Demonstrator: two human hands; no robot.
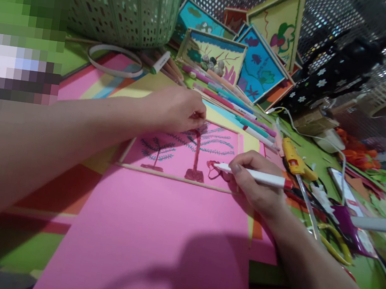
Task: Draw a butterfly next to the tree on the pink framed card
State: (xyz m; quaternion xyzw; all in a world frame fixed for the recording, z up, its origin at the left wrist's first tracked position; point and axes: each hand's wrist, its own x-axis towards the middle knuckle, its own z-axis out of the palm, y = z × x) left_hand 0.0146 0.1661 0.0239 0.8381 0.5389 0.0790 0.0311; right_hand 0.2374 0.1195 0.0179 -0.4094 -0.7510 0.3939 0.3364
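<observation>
Meanwhile right hand [257, 184] gripping marker [256, 175], left hand [176, 109] pinning framed picture [185, 150]

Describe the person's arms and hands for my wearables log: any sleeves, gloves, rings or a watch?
Both forearms are bare as far as the picture shows, with no sleeve in view. The left hand and the right hand are ungloved. No ring, watch or bracelet shows on either wrist or on the visible fingers. The nails look short and unpainted, though they are small in the picture.
</observation>
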